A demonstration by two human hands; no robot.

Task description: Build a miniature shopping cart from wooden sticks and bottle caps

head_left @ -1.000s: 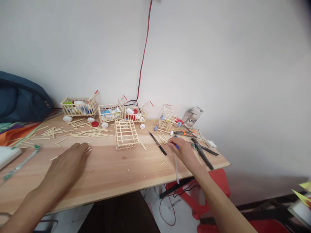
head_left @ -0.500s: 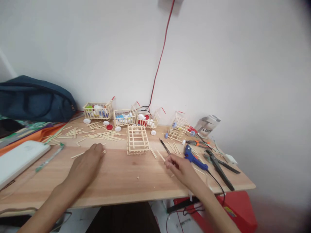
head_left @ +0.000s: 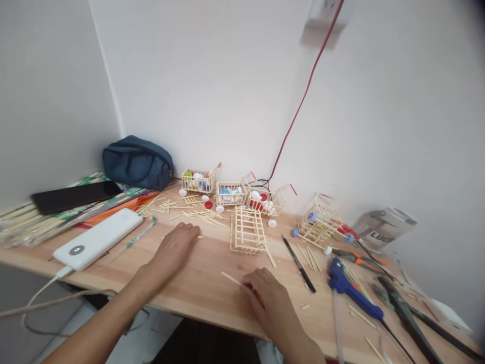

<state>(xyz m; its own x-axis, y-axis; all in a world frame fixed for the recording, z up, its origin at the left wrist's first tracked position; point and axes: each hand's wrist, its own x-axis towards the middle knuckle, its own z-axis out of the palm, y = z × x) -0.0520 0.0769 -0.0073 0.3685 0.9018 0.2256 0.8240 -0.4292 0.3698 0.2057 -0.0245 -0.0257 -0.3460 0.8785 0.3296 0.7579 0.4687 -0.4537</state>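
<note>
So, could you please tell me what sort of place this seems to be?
It looks like a small craft workspace, though home or workshop I can't tell: a blue glue gun, loose wooden sticks and several miniature carts share one tabletop.

Left hand (head_left: 176,248) palm down over the table (head_left: 212,260), fingers bent, bare forearm crossing its front edge; right hand (head_left: 267,299) closer to that edge, thumb and fingers pinched together

At a wooden desk (head_left: 206,296), we are gripping a thin stick (head_left: 230,277) with our right hand (head_left: 267,298) and resting our left hand (head_left: 177,248) near scattered sticks (head_left: 206,217), facing a slatted frame (head_left: 248,233).
</note>
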